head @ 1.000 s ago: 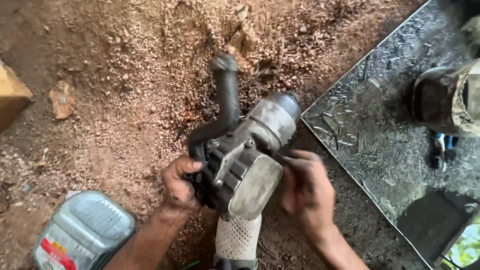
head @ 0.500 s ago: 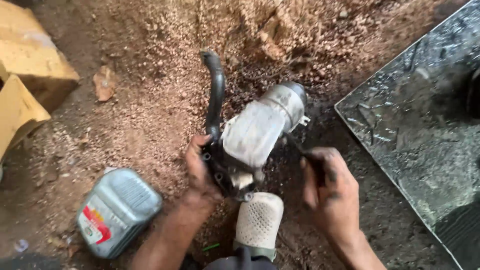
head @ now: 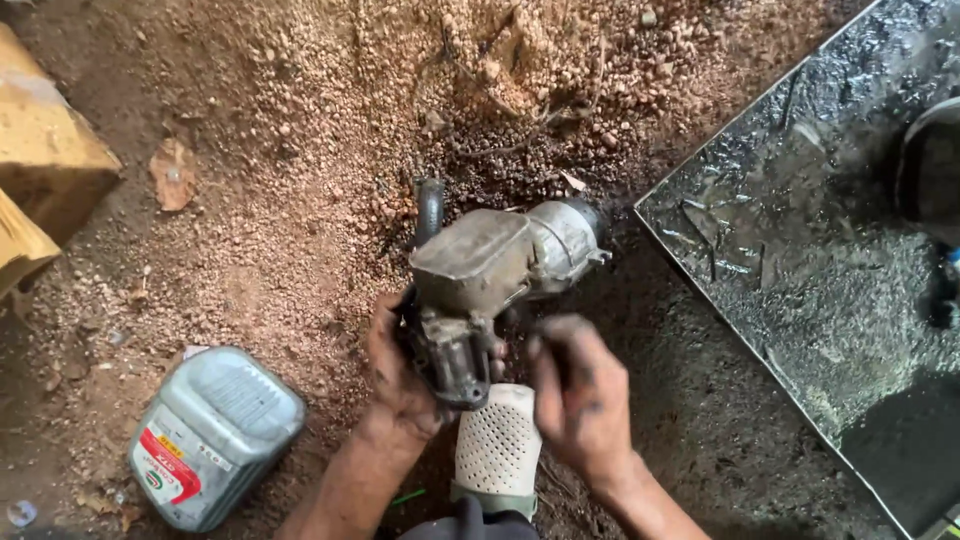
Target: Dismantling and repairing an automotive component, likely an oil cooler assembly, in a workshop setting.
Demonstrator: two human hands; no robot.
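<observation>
Seen from above, a person crouches over bare, gravelly ground. Nearest the camera, at the bottom edge, a white perforated shoe points upward between the two forearms.

The left hand, dark with grease, wraps around the lower left side of a grimy metal engine part, its fingers pressed against the housing so that it grips the part and holds it up just above the shoe. The right hand hovers just beside the lower right of the part, its fingers curled loosely together; whether it pinches anything or touches the metal cannot be told from this view.

The engine part is a grey, oily casting with a flat rectangular block on top, a rounded canister at its upper right end and a short black rubber hose rising from its upper left. It sits in the middle of the picture, over a dark, oil-stained patch of soil.

To the lower left, well apart from the hands, a grey plastic oil can with a red and green label lies on its side on the dirt.

Further off, on the right, a large shallow metal tray coated in black oily sludge fills the corner. At the far left edge are yellowish blocks, and a dry leaf lies near them on the reddish gravel.
</observation>
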